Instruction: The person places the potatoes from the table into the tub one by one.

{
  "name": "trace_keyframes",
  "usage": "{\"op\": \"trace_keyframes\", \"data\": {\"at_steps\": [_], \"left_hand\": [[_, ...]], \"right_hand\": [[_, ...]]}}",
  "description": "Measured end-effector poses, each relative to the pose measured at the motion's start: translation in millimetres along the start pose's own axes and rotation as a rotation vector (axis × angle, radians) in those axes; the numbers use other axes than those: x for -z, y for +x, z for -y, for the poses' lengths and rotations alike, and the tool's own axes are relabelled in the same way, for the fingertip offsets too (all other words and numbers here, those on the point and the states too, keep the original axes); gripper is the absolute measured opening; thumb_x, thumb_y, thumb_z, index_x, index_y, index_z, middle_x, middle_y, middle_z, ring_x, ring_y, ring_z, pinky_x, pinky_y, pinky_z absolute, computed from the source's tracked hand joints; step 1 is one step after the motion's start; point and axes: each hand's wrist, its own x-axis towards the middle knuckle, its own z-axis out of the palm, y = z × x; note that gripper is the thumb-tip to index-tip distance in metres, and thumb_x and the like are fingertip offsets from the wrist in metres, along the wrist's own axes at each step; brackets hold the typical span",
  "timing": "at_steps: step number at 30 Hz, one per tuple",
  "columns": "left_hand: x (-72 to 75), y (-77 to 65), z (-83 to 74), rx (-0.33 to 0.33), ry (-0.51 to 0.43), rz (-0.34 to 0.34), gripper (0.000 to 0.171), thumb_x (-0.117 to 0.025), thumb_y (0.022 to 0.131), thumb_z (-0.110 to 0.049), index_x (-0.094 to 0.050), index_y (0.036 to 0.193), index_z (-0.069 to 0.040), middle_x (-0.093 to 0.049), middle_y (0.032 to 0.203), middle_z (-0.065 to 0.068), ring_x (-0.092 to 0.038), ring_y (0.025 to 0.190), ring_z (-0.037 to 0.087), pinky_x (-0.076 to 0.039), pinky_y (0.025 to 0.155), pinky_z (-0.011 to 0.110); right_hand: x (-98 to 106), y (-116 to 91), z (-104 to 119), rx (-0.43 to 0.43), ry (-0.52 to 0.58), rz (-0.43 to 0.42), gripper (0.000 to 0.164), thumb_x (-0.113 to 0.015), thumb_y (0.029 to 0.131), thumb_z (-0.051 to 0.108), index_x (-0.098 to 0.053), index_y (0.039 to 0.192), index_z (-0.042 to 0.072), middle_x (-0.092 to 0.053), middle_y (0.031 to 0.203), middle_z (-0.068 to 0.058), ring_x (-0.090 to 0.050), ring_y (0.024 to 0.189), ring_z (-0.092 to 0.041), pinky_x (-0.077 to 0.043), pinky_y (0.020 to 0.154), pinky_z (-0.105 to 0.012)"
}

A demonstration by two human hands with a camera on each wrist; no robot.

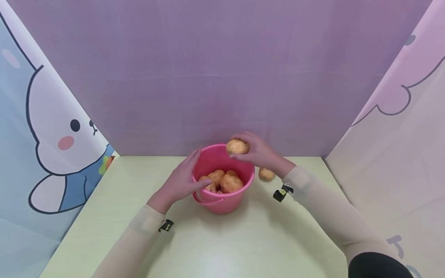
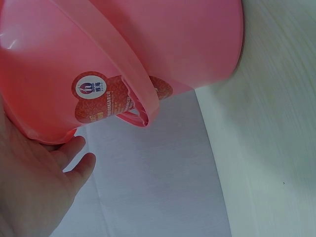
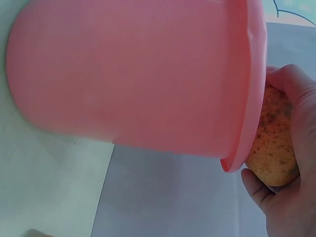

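Observation:
A pink bucket (image 1: 222,204) stands upright on the table with several potatoes (image 1: 231,183) inside. At the bucket's left rim is my left hand (image 1: 182,179), its thumb reaching over the edge and its fingers along the outside. The left wrist view shows those fingers (image 2: 71,153) against the bucket's rim. My right hand (image 1: 257,152) grips one potato (image 1: 238,146) above the far right part of the rim. In the right wrist view, thumb and fingers wrap around this speckled potato (image 3: 274,143), partly hidden behind the rim.
Another potato (image 1: 266,174) lies on the table (image 1: 222,247) right of the bucket, beneath the right forearm. The bucket's handle (image 2: 116,54) hangs down its near side. A purple backdrop (image 1: 222,77) rises behind, and printed cloth walls flank both sides.

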Motion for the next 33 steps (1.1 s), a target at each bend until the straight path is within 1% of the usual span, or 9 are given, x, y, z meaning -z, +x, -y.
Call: {"op": "trace_keyframes", "data": {"at_steps": [5,12,18,23,27,33], "left_hand": [[-0.1,0.1,-0.8,0.001,-0.001,-0.001,0.121,-0.078,0.092,-0.071,-0.018,0.178,-0.009,-0.022,0.183,0.010,-0.032,0.163,0.041,-0.047,0.117,0.068],[1.0,-1.3,-3.6,-0.006,0.000,0.005,0.121,-0.077,0.093,-0.071,-0.018,0.178,-0.008,-0.021,0.183,0.012,-0.030,0.164,0.042,-0.042,0.122,0.068],[1.4,-1.7,-5.0,-0.010,0.002,0.004,0.121,-0.076,0.093,-0.072,-0.017,0.178,-0.009,-0.021,0.183,0.012,-0.030,0.164,0.042,-0.043,0.121,0.068],[1.4,-1.8,-5.7,0.004,0.001,0.010,0.122,-0.076,0.093,-0.073,-0.017,0.178,-0.011,-0.021,0.183,0.010,-0.031,0.164,0.041,-0.046,0.119,0.067],[1.1,-1.3,-5.9,0.024,-0.003,0.015,0.120,-0.079,0.092,-0.068,-0.018,0.178,-0.012,-0.022,0.183,0.008,-0.032,0.163,0.040,-0.049,0.116,0.066],[0.3,-0.6,-6.4,0.025,-0.010,0.011,0.117,-0.084,0.093,-0.057,-0.018,0.178,-0.011,-0.023,0.183,0.010,-0.033,0.162,0.042,-0.051,0.114,0.068]], "right_hand": [[-2.8,3.0,1.9,0.024,-0.010,0.007,0.057,-0.094,0.092,0.034,-0.070,0.142,0.022,-0.066,0.134,0.004,-0.064,0.116,-0.020,-0.062,0.093,-0.042],[-5.6,5.3,6.4,0.037,-0.004,0.033,0.058,-0.094,0.093,0.031,-0.069,0.144,0.016,-0.067,0.134,0.002,-0.064,0.120,-0.020,-0.061,0.099,-0.043],[-8.6,9.2,8.0,0.044,-0.026,0.061,0.064,-0.093,0.093,0.033,-0.067,0.148,0.011,-0.067,0.139,0.000,-0.064,0.123,-0.021,-0.060,0.102,-0.045],[-9.9,10.0,12.5,0.036,-0.034,0.076,0.067,-0.093,0.093,0.034,-0.066,0.150,0.011,-0.067,0.140,-0.001,-0.063,0.126,-0.022,-0.059,0.104,-0.046],[-11.2,10.1,16.5,0.028,-0.049,0.083,0.066,-0.093,0.093,0.036,-0.067,0.149,0.014,-0.067,0.140,0.000,-0.063,0.126,-0.021,-0.059,0.103,-0.045],[-15.1,12.3,18.6,0.036,-0.071,0.094,0.068,-0.092,0.093,0.042,-0.067,0.149,0.014,-0.067,0.138,0.001,-0.063,0.124,-0.020,-0.060,0.102,-0.044]]}}
